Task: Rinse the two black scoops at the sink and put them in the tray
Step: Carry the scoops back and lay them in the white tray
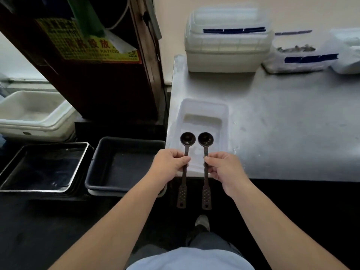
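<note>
I hold two black long-handled scoops side by side, bowls pointing away from me. My left hand (171,162) pinches the left scoop (187,139) mid-handle. My right hand (224,166) pinches the right scoop (205,139) the same way. Both bowls hover over the near half of a clear plastic tray (224,117) that sits at the left front corner of the steel table (292,123). The perforated handle ends hang past the table's front edge. No sink is in view.
A dark grey tub (97,164) and a stack of metal baking trays (11,176) sit low to the left. A white bin (58,121) lies behind them beside a dark cabinet (109,84). Stacked clear containers (228,55) and plastic bags (342,55) occupy the table's back.
</note>
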`<action>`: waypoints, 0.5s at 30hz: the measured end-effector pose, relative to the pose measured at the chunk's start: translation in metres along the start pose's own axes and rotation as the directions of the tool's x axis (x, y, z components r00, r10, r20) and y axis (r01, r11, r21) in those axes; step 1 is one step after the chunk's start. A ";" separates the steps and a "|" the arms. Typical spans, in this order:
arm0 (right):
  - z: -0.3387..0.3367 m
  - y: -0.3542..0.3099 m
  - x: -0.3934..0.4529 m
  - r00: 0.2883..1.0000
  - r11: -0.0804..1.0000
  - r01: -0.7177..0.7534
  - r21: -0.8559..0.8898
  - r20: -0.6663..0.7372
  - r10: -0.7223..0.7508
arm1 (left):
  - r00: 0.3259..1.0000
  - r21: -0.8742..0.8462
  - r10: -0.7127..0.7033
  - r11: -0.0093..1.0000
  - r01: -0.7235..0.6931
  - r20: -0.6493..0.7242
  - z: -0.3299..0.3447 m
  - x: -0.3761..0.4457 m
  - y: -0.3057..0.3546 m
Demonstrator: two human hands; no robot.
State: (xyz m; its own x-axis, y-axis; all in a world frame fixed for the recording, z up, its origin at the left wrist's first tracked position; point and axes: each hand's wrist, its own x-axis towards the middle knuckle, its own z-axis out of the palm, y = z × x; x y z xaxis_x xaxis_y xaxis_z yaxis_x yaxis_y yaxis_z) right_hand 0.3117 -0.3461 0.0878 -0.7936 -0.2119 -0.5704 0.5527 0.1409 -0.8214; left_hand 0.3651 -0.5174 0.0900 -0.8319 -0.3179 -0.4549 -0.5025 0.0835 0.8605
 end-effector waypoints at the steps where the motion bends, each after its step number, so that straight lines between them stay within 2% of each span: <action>1: -0.003 -0.008 0.013 1.000 1.000 -0.005 -0.005 -0.002 0.005 | 1.000 0.017 -0.008 1.000 0.008 -0.009 0.004 0.012 0.009; 9: -0.001 -0.043 0.102 0.986 0.996 -0.091 0.005 -0.139 0.091 | 0.994 0.010 -0.102 0.995 0.103 -0.044 0.026 0.096 0.043; 15: 0.018 -0.036 0.133 0.969 0.984 -0.135 -0.117 -0.221 0.107 | 0.992 0.186 -0.125 0.974 0.127 -0.024 0.045 0.137 0.030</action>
State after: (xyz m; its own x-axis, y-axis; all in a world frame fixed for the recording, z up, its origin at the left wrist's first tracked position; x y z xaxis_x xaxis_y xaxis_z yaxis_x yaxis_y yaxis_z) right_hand 0.1913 -0.3966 0.0419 -0.7664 0.0233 -0.6420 0.6214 0.2806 -0.7316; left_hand 0.2253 -0.5156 0.0428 -0.7567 -0.3486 -0.5531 -0.6391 0.2165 0.7380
